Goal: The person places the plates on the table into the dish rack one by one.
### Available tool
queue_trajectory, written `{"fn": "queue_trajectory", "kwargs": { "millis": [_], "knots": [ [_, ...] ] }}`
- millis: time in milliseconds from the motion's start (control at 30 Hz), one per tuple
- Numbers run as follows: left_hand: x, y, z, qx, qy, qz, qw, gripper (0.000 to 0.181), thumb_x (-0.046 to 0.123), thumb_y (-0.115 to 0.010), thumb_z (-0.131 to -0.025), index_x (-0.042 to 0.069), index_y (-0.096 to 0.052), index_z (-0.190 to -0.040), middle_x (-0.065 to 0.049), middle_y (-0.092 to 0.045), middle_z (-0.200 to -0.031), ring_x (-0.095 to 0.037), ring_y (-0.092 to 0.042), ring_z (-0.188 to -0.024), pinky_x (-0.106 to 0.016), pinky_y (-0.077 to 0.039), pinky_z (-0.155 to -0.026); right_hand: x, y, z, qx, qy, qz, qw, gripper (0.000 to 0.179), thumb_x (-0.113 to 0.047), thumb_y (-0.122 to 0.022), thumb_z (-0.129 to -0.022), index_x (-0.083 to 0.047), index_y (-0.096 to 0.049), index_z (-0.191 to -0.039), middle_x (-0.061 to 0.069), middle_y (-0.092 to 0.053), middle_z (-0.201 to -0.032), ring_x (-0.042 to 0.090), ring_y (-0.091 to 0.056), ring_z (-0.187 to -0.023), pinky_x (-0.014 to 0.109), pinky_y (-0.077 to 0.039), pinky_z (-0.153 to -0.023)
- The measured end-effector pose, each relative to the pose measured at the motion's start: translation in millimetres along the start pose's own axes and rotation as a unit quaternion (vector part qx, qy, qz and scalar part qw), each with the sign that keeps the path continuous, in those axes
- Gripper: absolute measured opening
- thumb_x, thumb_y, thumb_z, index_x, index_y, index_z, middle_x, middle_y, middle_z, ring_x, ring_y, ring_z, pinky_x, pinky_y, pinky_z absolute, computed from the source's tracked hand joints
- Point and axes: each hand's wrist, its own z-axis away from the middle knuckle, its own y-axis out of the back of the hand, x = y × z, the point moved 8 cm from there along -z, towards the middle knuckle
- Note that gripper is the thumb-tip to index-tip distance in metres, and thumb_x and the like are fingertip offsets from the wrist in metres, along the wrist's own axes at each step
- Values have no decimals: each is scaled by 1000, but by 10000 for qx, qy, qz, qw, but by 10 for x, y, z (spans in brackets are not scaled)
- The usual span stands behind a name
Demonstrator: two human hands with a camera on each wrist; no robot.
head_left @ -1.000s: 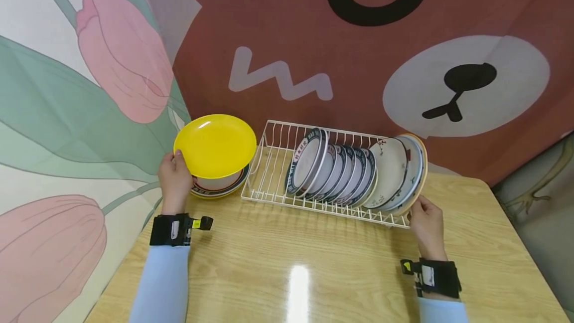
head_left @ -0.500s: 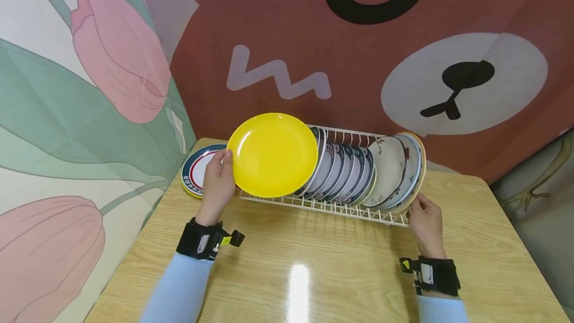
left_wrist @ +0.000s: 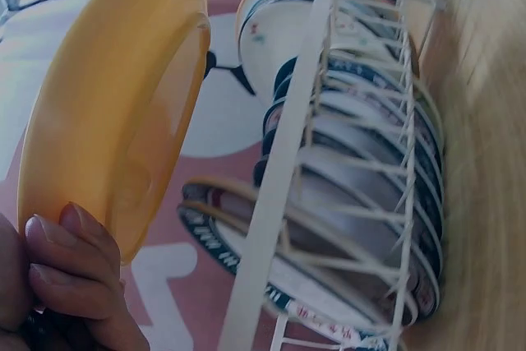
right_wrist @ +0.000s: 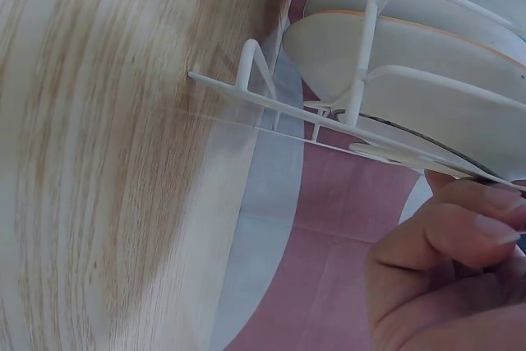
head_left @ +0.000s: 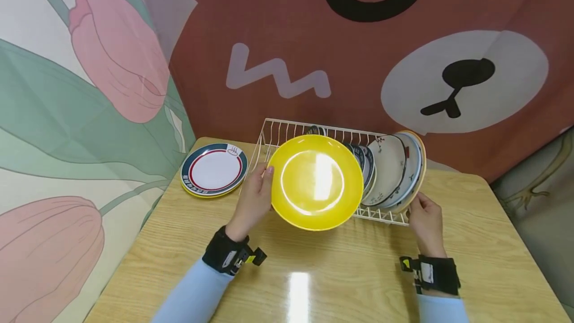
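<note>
Here, left fingers (left_wrist: 74,289) grip yellow plate's (head_left: 316,183) edge; tabletop (head_left: 350,273) in front

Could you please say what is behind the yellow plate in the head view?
Part of the white wire dish rack and dark-rimmed plates standing in it; their rims show above and to the right. The yellow plate covers most of those plates and part of the rack.

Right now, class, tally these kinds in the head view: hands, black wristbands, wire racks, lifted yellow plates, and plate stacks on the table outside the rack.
Left hand and right hand: 2
Black wristbands: 2
Wire rack: 1
Lifted yellow plate: 1
Plate stack outside the rack: 1
Total: 7
</note>
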Motion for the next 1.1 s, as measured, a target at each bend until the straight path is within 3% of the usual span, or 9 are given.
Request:
{"fn": "queue_trajectory", "kwargs": {
  "millis": [267, 500, 667, 767, 933, 1033, 1100],
  "knots": [
    [8, -180, 74, -269, -164, 78, 9995, 33, 29, -36, -106, 6, -52, -124, -10, -59, -72, -22, -56, -51, -29, -49, -45, -6, -16, -8, -59, 15, -58, 10000, 44, -43, -42, -101, -8, -67, -110, -6, -42, -58, 11, -38, -50, 25, -33, -41],
    [-42, -190, 85, -182, -183, -25, 9997, 32, 29, -35, -106, 8, -53, -122, -8, -57, -66, -21, -52, -45, -28, -45, -40, -31, -45, -6, -24, 82, 38, 10000, 45, -43, -42, -101, -8, -65, -119, -4, -44, -62, 11, -39, -52, 24, -34, -43],
    [-55, -189, 93, -262, -127, 15, 9996, 35, 35, -34, -106, 11, -52, -123, -8, -57, -66, -19, -52, -45, -31, -47, -40, -90, -6, 4, 337, 329, 521, 9975, 42, -34, -41, -103, -10, -56, -133, 6, -50, -74, 14, -43, -53, 25, -34, -42],
    [-51, -188, 89, -270, -106, 62, 9996, 35, 35, -34, -106, 10, -52, -123, -9, -57, -66, -20, -52, -46, -31, -47, -41, -156, 76, 32, 763, 425, 614, 9943, 40, -30, -41, -103, -12, -53, -136, 3, -46, -68, 13, -39, -48, 26, -30, -39],
    [-20, -186, 75, -270, -124, 72, 9995, 35, 35, -34, -106, 10, -53, -123, -8, -58, -70, -20, -54, -50, -31, -49, -44, -387, 191, 161, 1297, 726, -184, 9887, 34, -26, -45, -102, -16, -54, -133, -4, -40, -59, 11, -32, -44, 26, -25, -38],
    [-5, -182, 66, -264, -136, 57, 9995, 34, 34, -34, -106, 11, -53, -122, -8, -58, -71, -19, -54, -51, -32, -49, -45, -597, 152, 291, 1178, 1046, -1193, 9803, 33, -22, -48, -101, -13, -53, -133, -4, -41, -59, 12, -31, -46, 28, -21, -40],
    [2, -180, 62, -269, -156, 73, 9995, 33, 34, -34, -106, 11, -53, -121, -8, -58, -69, -19, -54, -49, -32, -49, -44, -747, 102, 393, 1087, 1249, -1484, 9750, 35, -21, -49, -101, -13, -50, -134, -3, -41, -60, 14, -32, -49, 27, -22, -41]
  ]
}}
